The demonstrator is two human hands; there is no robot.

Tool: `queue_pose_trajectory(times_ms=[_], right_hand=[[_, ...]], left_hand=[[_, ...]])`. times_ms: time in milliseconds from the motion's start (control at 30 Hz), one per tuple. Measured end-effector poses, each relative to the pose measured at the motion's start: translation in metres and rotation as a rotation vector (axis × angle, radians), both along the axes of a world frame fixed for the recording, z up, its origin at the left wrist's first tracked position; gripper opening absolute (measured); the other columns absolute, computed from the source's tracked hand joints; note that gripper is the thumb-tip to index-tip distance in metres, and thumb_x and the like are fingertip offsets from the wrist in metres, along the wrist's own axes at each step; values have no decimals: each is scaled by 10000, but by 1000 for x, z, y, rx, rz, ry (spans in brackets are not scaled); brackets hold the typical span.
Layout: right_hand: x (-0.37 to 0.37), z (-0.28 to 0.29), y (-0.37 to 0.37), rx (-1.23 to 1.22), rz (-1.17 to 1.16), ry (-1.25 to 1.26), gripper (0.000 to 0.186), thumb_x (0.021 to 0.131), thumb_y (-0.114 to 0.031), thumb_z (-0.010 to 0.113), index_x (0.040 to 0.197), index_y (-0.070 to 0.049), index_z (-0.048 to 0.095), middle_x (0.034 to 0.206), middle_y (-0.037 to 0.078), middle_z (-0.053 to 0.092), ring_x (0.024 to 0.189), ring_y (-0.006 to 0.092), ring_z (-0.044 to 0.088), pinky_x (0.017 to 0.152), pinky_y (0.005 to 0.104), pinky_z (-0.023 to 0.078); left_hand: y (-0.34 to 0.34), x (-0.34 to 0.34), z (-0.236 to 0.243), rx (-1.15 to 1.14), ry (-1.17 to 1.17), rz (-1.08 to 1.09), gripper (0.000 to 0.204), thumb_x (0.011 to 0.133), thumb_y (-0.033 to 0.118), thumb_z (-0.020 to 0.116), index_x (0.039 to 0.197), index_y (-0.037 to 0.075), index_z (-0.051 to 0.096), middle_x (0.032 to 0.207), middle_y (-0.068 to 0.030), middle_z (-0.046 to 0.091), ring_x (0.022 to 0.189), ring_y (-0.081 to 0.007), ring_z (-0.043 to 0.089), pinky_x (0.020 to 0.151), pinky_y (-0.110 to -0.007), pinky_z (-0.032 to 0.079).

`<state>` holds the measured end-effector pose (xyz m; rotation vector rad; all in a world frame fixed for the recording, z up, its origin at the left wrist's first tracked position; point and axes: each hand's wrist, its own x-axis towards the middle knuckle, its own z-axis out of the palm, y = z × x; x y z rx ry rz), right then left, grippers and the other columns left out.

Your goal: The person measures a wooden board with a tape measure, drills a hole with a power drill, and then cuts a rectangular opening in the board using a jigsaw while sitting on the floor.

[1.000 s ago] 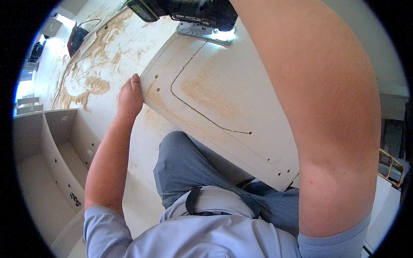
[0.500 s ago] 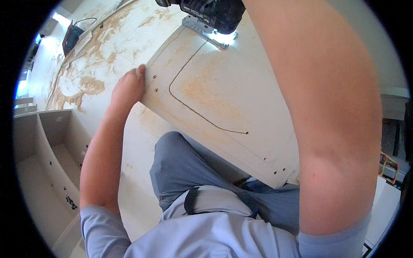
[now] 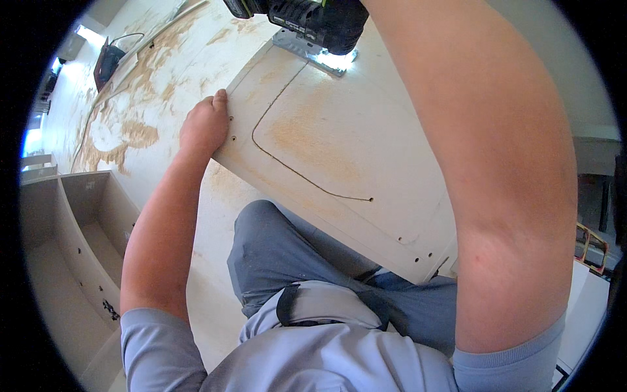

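Across the person's knees lies the wide pale board (image 3: 339,150), tilted down toward the lap, its far end resting on the dusty floor (image 3: 130,111) strewn with sawdust. Since the earlier views the board fills more of the picture and sits closer and lower, so the head has leaned in over the work. A thin dark cut line (image 3: 287,166) runs from a small hole near the board's lower middle, curves round a corner and climbs toward the saw; it reads as a cut already well along, with the long straight side under way.

At the top edge, the black power saw (image 3: 313,23) stands on its metal foot, work light shining on the board; compared with a second ago it sits a touch further right along the line. Its grip is hidden, so I cannot tell how the right hand holds it; only the right forearm (image 3: 496,183) shows.

On the board's left edge the left hand (image 3: 204,125) clamps down, fingers curled over the rim beside two small holes, having slid slightly up that edge.
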<state>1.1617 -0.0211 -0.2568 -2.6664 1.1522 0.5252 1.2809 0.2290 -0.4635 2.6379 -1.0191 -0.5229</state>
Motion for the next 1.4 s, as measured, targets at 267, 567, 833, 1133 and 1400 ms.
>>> queue_pose_trajectory(times_ms=[267,567,833,1133,1400], right_hand=[[-22,0,2,-42,19,-102,330,896,-242,728,1173,-71,784,1186,142,763,1054,286,733,926,441,552],[-18,-6,-15,59,-6,-46,344,891,-228,721,1191,-68,776,1185,148,761,1064,294,730,939,452,548],[-19,-8,-16,87,-9,-4,358,883,-215,713,1204,-65,770,1184,155,759,1072,300,727,949,461,546],[-44,6,-7,97,-9,-54,332,863,-183,705,1163,-67,786,1178,171,757,1058,307,731,922,454,554],[-59,11,0,77,-58,-92,333,871,-201,722,1162,-52,785,1178,163,760,1063,308,731,926,448,552]], left_hand=[[-2,0,1,16,4,14,658,1088,557,321,1284,59,704,1262,-259,697,1240,-421,630,1063,-514,469],[-4,0,-1,20,-14,26,655,1083,567,332,1302,72,703,1276,-258,694,1254,-423,625,1073,-515,465],[-2,6,-7,-5,-8,-4,651,1086,558,336,1275,62,712,1250,-256,704,1230,-423,640,1060,-520,471],[-4,4,-5,2,3,14,661,1089,555,324,1279,50,707,1271,-249,699,1245,-418,632,1065,-516,469],[-4,4,-5,10,-10,7,666,1090,558,317,1299,56,700,1290,-256,689,1264,-428,618,1075,-517,460]])
